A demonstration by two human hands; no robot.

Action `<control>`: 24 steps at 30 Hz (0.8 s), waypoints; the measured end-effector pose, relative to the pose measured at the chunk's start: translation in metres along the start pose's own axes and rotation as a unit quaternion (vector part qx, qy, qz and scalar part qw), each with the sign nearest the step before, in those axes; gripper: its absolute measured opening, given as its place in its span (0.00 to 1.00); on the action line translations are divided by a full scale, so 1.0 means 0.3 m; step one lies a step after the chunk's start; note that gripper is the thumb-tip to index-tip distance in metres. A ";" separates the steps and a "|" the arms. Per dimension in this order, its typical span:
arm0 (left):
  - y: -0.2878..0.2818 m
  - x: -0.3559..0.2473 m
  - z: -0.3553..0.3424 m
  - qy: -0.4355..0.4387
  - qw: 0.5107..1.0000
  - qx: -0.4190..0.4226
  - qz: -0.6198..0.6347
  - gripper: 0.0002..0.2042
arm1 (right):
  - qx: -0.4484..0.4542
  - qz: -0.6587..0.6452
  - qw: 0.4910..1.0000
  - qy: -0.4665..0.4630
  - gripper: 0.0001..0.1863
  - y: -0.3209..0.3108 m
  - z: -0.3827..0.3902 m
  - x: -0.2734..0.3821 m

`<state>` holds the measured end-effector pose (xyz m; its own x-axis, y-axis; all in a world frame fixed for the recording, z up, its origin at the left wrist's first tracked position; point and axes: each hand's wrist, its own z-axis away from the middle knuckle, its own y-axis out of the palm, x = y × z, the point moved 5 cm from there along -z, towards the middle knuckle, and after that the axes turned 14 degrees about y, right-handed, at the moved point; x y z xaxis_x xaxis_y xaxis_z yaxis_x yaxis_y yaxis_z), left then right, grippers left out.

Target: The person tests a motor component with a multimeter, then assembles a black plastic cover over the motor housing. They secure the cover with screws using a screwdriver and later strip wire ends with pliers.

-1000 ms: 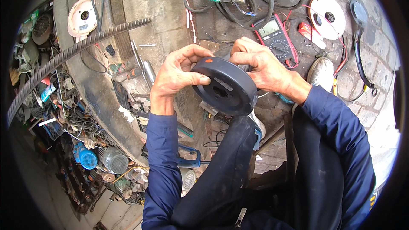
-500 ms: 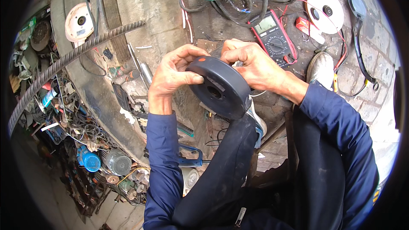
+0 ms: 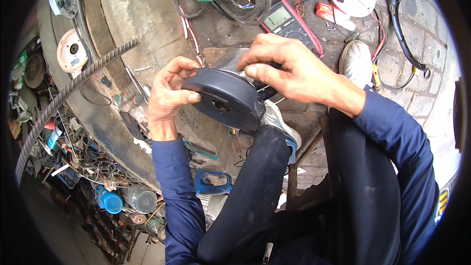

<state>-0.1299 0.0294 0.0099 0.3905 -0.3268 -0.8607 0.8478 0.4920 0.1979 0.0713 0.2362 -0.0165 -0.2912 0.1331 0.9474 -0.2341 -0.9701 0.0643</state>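
My left hand (image 3: 167, 93) is closed round the left side of a black round housing (image 3: 223, 110) with an orange dot on its rim, thumb across the face. The housing is tilted above my left knee, its dark centre hole showing. Behind it sits a grey metal body (image 3: 221, 58), partly hidden. My right hand (image 3: 294, 68) is at the housing's upper right edge, fingers bent and thumb close to the index finger; what lies between their tips is too small to make out.
Ahead lie a multimeter (image 3: 277, 17), coiled cables (image 3: 269, 0), a white disc (image 3: 343, 7) and a long black tool (image 3: 395, 10). A ribbed steel bar (image 3: 100, 64) curves across the left, beside piled scrap with a blue motor (image 3: 109, 201). A blue-framed tool (image 3: 201, 181) lies by my left leg.
My right hand has risen onto the housing's upper edge, its index finger now reaching over. The housing and left hand sit further left in the picture, and the view has shifted.
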 end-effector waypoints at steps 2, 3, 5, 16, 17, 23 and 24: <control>-0.004 -0.008 -0.009 -0.016 1.000 0.001 0.005 0.35 | 0.006 -0.018 0.999 0.029 0.13 -0.024 0.057 0.017; -0.002 -0.010 -0.012 -0.028 1.000 0.001 -0.002 0.35 | 0.008 -0.027 0.999 0.044 0.13 -0.033 0.088 0.025; 0.005 -0.016 -0.017 -0.042 0.999 0.004 -0.007 0.34 | 0.038 -0.048 0.991 0.120 0.13 -0.028 0.148 0.021; 0.048 -0.020 -0.005 -0.096 0.995 0.004 -0.022 0.32 | 0.211 -0.369 0.720 0.549 0.20 0.143 0.321 -0.206; 0.050 -0.021 -0.002 -0.096 0.995 0.005 -0.020 0.32 | 0.204 -0.396 0.710 0.546 0.20 0.153 0.314 -0.213; 0.059 -0.016 0.016 -0.125 0.992 0.005 -0.029 0.31 | 0.189 -0.458 0.692 0.524 0.21 0.167 0.288 -0.222; 0.059 -0.013 0.016 -0.131 0.991 0.001 -0.029 0.31 | 0.187 -0.453 0.694 0.528 0.20 0.165 0.288 -0.222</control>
<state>-0.1147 0.0355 0.0189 0.4199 -0.5527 -0.7199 0.8725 0.4641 0.1527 0.1591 0.1617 -0.0494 -0.7447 0.6055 -0.2807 -0.5659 -0.3501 0.7465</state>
